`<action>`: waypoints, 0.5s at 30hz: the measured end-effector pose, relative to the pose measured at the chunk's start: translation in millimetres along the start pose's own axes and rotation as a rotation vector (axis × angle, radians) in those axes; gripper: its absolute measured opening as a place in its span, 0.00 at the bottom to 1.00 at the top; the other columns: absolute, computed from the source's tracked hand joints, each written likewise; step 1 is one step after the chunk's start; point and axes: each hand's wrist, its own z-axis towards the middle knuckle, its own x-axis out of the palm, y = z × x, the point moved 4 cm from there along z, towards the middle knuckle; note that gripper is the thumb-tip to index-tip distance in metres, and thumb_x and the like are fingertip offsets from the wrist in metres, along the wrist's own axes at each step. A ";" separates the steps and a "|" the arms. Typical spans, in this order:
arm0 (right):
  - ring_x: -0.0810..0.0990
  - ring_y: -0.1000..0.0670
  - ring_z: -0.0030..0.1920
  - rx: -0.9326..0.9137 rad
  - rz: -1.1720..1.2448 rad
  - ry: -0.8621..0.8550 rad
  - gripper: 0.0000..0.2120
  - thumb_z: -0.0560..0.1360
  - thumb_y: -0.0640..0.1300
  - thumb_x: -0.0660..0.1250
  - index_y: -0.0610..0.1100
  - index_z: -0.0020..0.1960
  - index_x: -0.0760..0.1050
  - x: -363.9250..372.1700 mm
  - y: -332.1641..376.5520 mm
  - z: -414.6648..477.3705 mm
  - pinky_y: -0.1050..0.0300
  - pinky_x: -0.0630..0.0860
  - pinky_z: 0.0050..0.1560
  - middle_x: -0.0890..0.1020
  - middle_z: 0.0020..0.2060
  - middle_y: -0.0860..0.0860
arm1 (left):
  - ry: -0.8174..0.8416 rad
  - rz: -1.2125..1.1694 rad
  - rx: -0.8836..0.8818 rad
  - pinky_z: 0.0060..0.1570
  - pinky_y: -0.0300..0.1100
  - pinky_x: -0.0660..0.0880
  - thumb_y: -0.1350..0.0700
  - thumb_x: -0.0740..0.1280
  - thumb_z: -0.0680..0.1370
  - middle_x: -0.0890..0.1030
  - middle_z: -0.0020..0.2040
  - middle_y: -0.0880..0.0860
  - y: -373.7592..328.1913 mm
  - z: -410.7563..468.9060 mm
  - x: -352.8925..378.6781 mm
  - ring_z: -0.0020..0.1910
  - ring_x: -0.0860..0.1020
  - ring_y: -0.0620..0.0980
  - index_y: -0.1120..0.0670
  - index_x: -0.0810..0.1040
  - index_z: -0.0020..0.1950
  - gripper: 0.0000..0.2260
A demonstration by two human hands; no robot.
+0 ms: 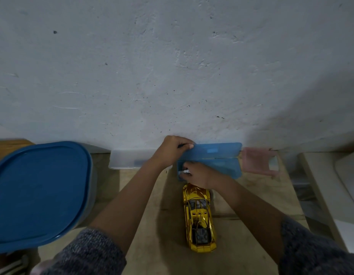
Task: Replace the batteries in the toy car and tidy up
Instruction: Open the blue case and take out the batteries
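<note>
At the far wall the left hand [173, 148] grips the blue case [218, 161] by its raised lid, the right hand [196, 173] pinches a small pale item [184, 171] inside its left end, gold toy car [199, 217] just near of it.

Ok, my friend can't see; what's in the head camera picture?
A person's left hand holds up the lid of a blue plastic case while the right hand pinches a small pale item inside it. A shiny gold toy car sits on the wooden table in front.
</note>
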 end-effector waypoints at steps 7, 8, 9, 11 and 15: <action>0.76 0.45 0.48 -0.047 -0.232 0.048 0.15 0.81 0.47 0.54 0.38 0.55 0.73 -6.2 5.8 5.4 0.51 0.72 0.48 0.78 0.50 0.41 | 0.004 -0.012 0.054 0.58 0.31 0.70 0.60 0.65 0.77 0.81 0.58 0.56 -0.6 -2.5 -1.9 0.55 0.77 0.44 0.61 0.79 0.59 0.11; 0.77 0.44 0.51 -0.034 -0.230 0.012 0.15 0.80 0.47 0.55 0.38 0.57 0.72 -8.2 4.1 4.3 0.51 0.72 0.50 0.77 0.53 0.42 | -0.003 -0.019 0.068 0.57 0.30 0.71 0.61 0.66 0.77 0.81 0.57 0.56 -0.6 -2.6 -2.9 0.55 0.78 0.46 0.61 0.80 0.58 0.11; 0.76 0.43 0.54 -0.016 -0.226 -0.031 0.14 0.80 0.48 0.55 0.39 0.58 0.71 -10.9 1.7 2.1 0.51 0.71 0.51 0.77 0.55 0.42 | -0.011 -0.022 0.077 0.56 0.28 0.71 0.61 0.66 0.77 0.82 0.56 0.56 -0.4 -2.9 -3.7 0.55 0.78 0.46 0.61 0.80 0.58 0.11; 0.74 0.45 0.57 -0.014 -0.245 -0.145 0.14 0.80 0.47 0.55 0.40 0.61 0.69 -17.1 -2.3 -8.3 0.52 0.70 0.54 0.76 0.57 0.43 | -0.025 -0.013 0.087 0.56 0.25 0.69 0.61 0.66 0.77 0.82 0.57 0.56 -0.8 -5.9 -3.5 0.55 0.78 0.46 0.60 0.80 0.58 0.11; 0.74 0.48 0.54 -0.024 -0.071 -0.428 0.13 0.80 0.44 0.56 0.39 0.61 0.71 -23.4 -20.4 -52.6 0.57 0.68 0.52 0.77 0.54 0.46 | -0.060 0.065 0.129 0.57 0.28 0.67 0.60 0.65 0.78 0.81 0.58 0.55 -4.1 -18.9 0.2 0.57 0.77 0.46 0.59 0.80 0.59 0.11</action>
